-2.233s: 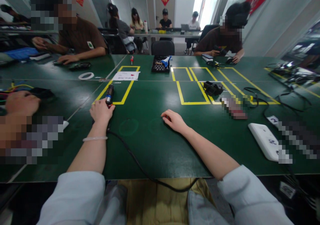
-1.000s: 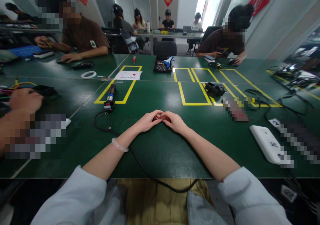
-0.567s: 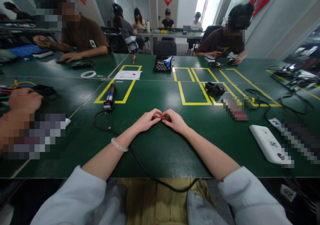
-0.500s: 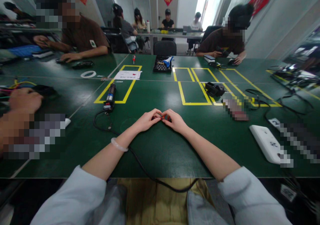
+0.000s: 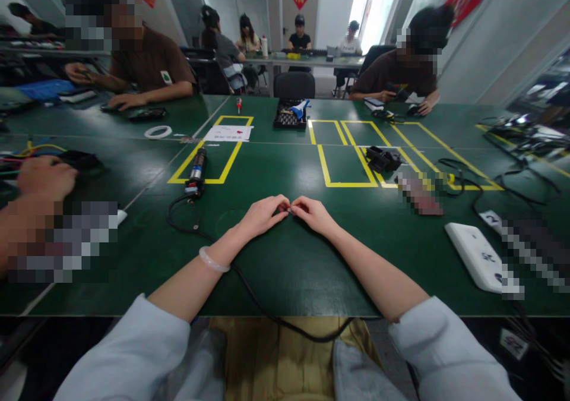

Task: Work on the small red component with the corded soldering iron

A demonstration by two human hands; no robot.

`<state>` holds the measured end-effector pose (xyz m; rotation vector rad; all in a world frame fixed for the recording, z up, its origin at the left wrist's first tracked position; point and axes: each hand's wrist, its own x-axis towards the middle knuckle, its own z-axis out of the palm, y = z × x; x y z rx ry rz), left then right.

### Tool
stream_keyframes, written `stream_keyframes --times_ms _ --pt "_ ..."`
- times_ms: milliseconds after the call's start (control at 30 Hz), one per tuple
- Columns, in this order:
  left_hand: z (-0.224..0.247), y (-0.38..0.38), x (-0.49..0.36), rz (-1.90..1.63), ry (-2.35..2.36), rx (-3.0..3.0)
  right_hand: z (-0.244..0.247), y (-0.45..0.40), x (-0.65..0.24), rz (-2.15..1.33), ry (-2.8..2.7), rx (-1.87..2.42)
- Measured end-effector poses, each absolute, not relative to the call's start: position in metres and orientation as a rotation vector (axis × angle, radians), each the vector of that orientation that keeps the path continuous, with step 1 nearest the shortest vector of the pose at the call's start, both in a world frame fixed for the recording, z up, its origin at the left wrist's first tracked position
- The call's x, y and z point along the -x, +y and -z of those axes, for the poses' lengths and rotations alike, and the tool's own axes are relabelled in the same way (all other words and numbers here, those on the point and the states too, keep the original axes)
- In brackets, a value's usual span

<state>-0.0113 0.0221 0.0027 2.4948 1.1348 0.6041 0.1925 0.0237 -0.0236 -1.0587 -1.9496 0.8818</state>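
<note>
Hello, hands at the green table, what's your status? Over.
Left hand, right hand: fingertips close together.
Small pale thing between them, too small to identify.
Black cable runs under left forearm.

On table [image 5: 267, 270]: cylinder [image 5: 197, 168] left of tray [image 5: 289, 125], part [image 5: 383, 159] right.

Grn table [image 5: 267, 270] w/ yel. tape outlines [image 5: 350, 185].
Blk cyl. tool [image 5: 198, 166] w/ cable [image 5: 171, 223], paper [image 5: 228, 133], wht ring [image 5: 155, 138] on L; blk tray [image 5: 289, 126] far ctr; wht case [image 5: 472, 255] on R.
</note>
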Motion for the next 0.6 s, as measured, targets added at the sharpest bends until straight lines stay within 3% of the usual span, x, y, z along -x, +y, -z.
stream_keyframes --times_ms 600 --pt "-0.0091 0.0260 0.0199 -0.666 1.200 -2.394 0.0204 0.0225 -0.1921 -0.935 -1.900 1.006"
